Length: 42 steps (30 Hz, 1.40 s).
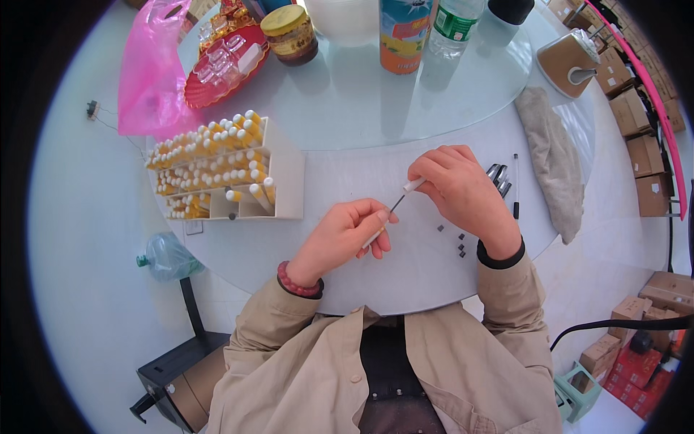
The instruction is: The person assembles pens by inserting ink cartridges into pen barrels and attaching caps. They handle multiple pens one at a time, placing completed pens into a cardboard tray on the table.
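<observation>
Over the near part of the table, my left hand (347, 228) is closed round a slim white tube (371, 238), its lower end poking out under the fingers. A thin dark rod (397, 203) runs from the left fingertips up to a short white cylinder (414, 185). That cylinder is pinched by my right hand (459, 189), thumb against fingers. Whether rod and tube are joined is hidden by the left fingers. Several small dark pieces (462, 246) lie on the table below my right hand. Yellow sticks with white ends (210, 155) fill a white rack (287, 181) at left.
Dark pens (499, 179) lie right of my right hand, with a grey cloth (553, 163) beyond. On the glass turntable (340, 101) stand a jar (289, 35), an orange-and-blue bottle (405, 40), a clear bottle (454, 29) and a red tray (238, 81). A pink bag (152, 79) hangs at left.
</observation>
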{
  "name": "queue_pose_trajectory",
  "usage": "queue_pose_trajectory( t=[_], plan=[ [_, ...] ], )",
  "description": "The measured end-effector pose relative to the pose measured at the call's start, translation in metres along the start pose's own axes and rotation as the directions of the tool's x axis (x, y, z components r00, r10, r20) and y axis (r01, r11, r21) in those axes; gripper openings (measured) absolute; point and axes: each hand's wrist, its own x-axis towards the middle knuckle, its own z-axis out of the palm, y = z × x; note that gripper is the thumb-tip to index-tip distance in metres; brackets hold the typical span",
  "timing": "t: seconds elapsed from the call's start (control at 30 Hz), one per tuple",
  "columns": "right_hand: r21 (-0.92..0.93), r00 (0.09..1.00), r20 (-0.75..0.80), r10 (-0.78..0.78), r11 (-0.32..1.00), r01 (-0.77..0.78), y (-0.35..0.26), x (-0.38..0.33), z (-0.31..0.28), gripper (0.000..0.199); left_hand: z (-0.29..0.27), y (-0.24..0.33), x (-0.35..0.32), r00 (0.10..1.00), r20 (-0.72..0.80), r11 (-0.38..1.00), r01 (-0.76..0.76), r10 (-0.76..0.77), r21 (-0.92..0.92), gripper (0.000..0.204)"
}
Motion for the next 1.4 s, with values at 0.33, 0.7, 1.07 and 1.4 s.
queue_pose_trajectory(
  t=[0.33,0.7,1.07,1.4],
  plan=[
    [-0.076,0.981,0.038,0.192,0.979,-0.189,0.014,-0.008,-0.001,0.012,-0.004,-0.002,0.000,0.998,0.058,0.991,-0.011,0.019,-0.131,0.019],
    [-0.034,0.954,0.239,0.179,0.984,-0.176,0.000,-0.006,0.002,0.019,-0.008,-0.009,0.002,0.987,-0.121,0.910,-0.144,0.105,-0.388,0.018],
    [-0.284,0.987,0.063,-0.147,0.946,0.159,-0.014,-0.004,-0.001,0.021,-0.004,-0.013,0.007,0.984,-0.116,0.857,-0.175,0.136,-0.484,0.018],
    [0.158,0.990,-0.107,-0.095,0.981,0.111,-0.022,0.004,-0.001,0.020,-0.006,-0.019,0.009,0.994,-0.032,0.862,-0.109,0.107,-0.495,0.019]
  ],
)
